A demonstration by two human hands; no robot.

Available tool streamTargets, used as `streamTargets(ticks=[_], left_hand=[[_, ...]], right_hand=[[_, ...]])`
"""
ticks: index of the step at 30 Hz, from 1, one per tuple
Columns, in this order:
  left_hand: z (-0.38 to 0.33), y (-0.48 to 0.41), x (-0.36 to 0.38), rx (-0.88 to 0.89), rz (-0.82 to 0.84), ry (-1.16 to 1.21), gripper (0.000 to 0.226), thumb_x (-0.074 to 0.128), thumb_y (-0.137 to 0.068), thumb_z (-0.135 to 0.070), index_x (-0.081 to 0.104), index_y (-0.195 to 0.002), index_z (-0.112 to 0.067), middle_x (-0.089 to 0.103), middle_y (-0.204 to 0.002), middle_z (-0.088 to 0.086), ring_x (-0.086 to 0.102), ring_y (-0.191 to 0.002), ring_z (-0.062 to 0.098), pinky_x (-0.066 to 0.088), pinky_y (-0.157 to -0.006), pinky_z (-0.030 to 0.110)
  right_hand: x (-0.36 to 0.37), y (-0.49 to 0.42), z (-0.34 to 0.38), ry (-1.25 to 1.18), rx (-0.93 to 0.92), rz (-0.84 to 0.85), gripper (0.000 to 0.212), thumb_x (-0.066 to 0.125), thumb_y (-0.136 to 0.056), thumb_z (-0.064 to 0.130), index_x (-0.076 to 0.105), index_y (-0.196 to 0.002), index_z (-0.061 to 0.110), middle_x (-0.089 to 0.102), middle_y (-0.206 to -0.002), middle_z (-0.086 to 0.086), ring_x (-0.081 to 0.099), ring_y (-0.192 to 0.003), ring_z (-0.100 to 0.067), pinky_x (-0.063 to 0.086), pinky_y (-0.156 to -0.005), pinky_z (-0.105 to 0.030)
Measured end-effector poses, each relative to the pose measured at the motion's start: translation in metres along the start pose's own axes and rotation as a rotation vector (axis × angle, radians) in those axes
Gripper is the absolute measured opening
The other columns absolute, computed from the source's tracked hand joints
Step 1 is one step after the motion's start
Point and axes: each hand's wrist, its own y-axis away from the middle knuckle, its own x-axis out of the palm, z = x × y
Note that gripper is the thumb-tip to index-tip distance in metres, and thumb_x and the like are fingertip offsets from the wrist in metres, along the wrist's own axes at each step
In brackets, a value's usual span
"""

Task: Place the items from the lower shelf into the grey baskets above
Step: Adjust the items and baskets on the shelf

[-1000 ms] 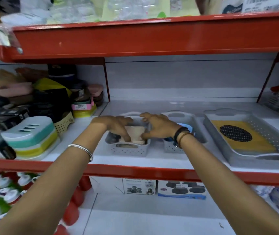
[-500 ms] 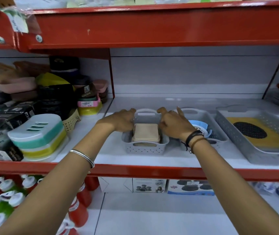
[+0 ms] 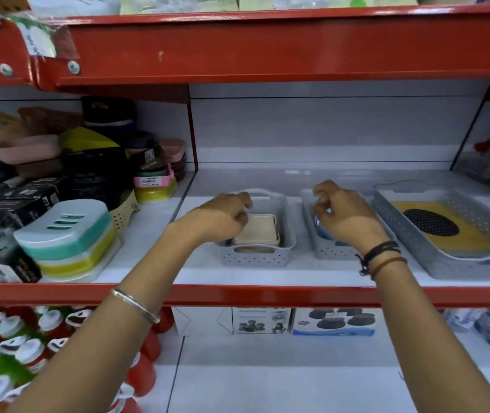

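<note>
A small grey perforated basket point(image 3: 255, 257) stands mid-shelf with a beige square box point(image 3: 260, 231) lying in it. My left hand point(image 3: 223, 217) is curled against the box's left edge; its fingertips are hidden. To the right, a second grey basket point(image 3: 330, 251) holds a blue item point(image 3: 319, 226). Above it, my right hand point(image 3: 346, 216) hovers with bent, spread fingers and nothing held. Further right, a large grey tray point(image 3: 398, 228) carries a yellow pad with a black mesh oval point(image 3: 476, 236). Two printed boxes point(image 3: 261, 320) point(image 3: 333, 321) stand on the lower shelf.
A red shelf lip point(image 3: 267, 295) runs in front of the baskets, with a red beam point(image 3: 267, 46) overhead. Stacked soap cases point(image 3: 65, 234) and other goods crowd the left bay. Several red and green bottles point(image 3: 14, 353) fill the lower left.
My right hand has left the beige box and moved right, over the second basket. My left hand has stayed at the box's left edge.
</note>
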Motion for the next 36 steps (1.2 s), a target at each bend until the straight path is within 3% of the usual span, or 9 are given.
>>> streamTargets(ticks=[2, 4, 8, 15, 21, 26, 29, 32, 36], left_hand=[[-0.009, 0.015, 0.006, 0.082, 0.098, 0.013, 0.025, 0.041, -0.095, -0.024, 0.054, -0.116, -0.019, 0.061, -0.111, 0.004, 0.056, -0.093, 0.022, 0.049, -0.085, 0.037], [-0.017, 0.025, 0.019, 0.118, 0.165, -0.018, 0.029, 0.040, -0.097, -0.031, 0.058, -0.113, -0.016, 0.063, -0.112, 0.007, 0.057, -0.100, 0.023, 0.048, -0.091, 0.040], [-0.025, 0.031, 0.034, 0.034, 0.138, -0.023, 0.033, 0.036, -0.098, -0.029, 0.059, -0.116, -0.014, 0.063, -0.116, 0.010, 0.056, -0.104, 0.027, 0.047, -0.093, 0.042], [-0.044, 0.052, 0.037, -0.012, 0.144, -0.038, 0.021, 0.038, -0.098, -0.024, 0.058, -0.095, -0.018, 0.049, -0.096, 0.003, 0.047, -0.093, 0.022, 0.038, -0.081, 0.031], [-0.059, 0.075, 0.034, -0.065, 0.179, -0.038, 0.027, 0.038, -0.098, -0.022, 0.043, -0.072, -0.028, 0.049, -0.103, 0.009, 0.041, -0.093, 0.023, 0.036, -0.086, 0.032], [-0.072, 0.082, 0.032, -0.134, 0.179, -0.135, 0.022, 0.043, -0.096, -0.031, 0.055, -0.100, -0.013, 0.051, -0.104, 0.006, 0.048, -0.100, 0.024, 0.040, -0.090, 0.034], [-0.092, 0.076, 0.034, -0.021, -0.045, -0.118, 0.023, 0.048, -0.093, -0.024, 0.061, -0.103, -0.008, 0.064, -0.108, 0.008, 0.057, -0.102, 0.027, 0.046, -0.088, 0.037], [-0.136, 0.061, 0.047, 0.138, -0.197, -0.050, 0.028, 0.049, -0.093, -0.026, 0.057, -0.113, -0.009, 0.059, -0.119, 0.009, 0.054, -0.110, 0.027, 0.042, -0.093, 0.035], [-0.193, 0.041, 0.094, 0.140, -0.207, -0.032, 0.035, 0.039, -0.097, -0.030, 0.052, -0.121, -0.008, 0.056, -0.127, 0.014, 0.054, -0.115, 0.032, 0.043, -0.095, 0.039]], right_hand=[[-0.008, 0.011, -0.017, 0.018, 0.065, 0.128, 0.020, 0.047, -0.093, 0.032, 0.056, -0.102, 0.017, 0.068, -0.095, -0.010, 0.062, -0.079, -0.027, 0.051, -0.073, -0.036], [-0.013, 0.027, -0.032, 0.003, 0.107, 0.250, 0.031, 0.044, -0.092, 0.047, 0.055, -0.089, 0.018, 0.065, -0.092, -0.010, 0.059, -0.081, -0.026, 0.047, -0.073, -0.034], [-0.012, 0.044, -0.046, -0.050, 0.039, 0.298, 0.039, 0.044, -0.093, 0.046, 0.069, -0.101, 0.017, 0.065, -0.118, -0.015, 0.057, -0.107, -0.031, 0.046, -0.093, -0.037], [-0.020, 0.075, -0.054, -0.045, -0.054, 0.267, 0.046, 0.043, -0.092, 0.051, 0.067, -0.087, 0.011, 0.069, -0.090, -0.016, 0.062, -0.084, -0.032, 0.051, -0.078, -0.041], [-0.027, 0.106, -0.057, -0.066, -0.113, 0.246, 0.042, 0.043, -0.093, 0.049, 0.067, -0.096, 0.014, 0.068, -0.099, -0.015, 0.060, -0.091, -0.032, 0.051, -0.080, -0.041], [-0.035, 0.115, -0.060, -0.223, -0.138, 0.181, 0.030, 0.050, -0.092, 0.040, 0.068, -0.097, 0.017, 0.069, -0.098, -0.009, 0.062, -0.088, -0.025, 0.050, -0.079, -0.037], [-0.058, 0.111, -0.082, -0.324, -0.151, -0.013, 0.025, 0.055, -0.091, 0.033, 0.068, -0.104, 0.016, 0.069, -0.106, -0.002, 0.062, -0.091, -0.015, 0.048, -0.082, -0.027], [-0.083, 0.101, -0.128, -0.222, -0.068, -0.192, 0.029, 0.055, -0.092, 0.031, 0.067, -0.106, 0.009, 0.070, -0.108, -0.010, 0.063, -0.095, -0.024, 0.048, -0.086, -0.032], [-0.096, 0.097, -0.186, -0.013, 0.081, 0.080, 0.041, 0.047, -0.091, 0.049, 0.071, -0.089, 0.015, 0.069, -0.086, -0.011, 0.062, -0.083, -0.028, 0.048, -0.072, -0.036]])
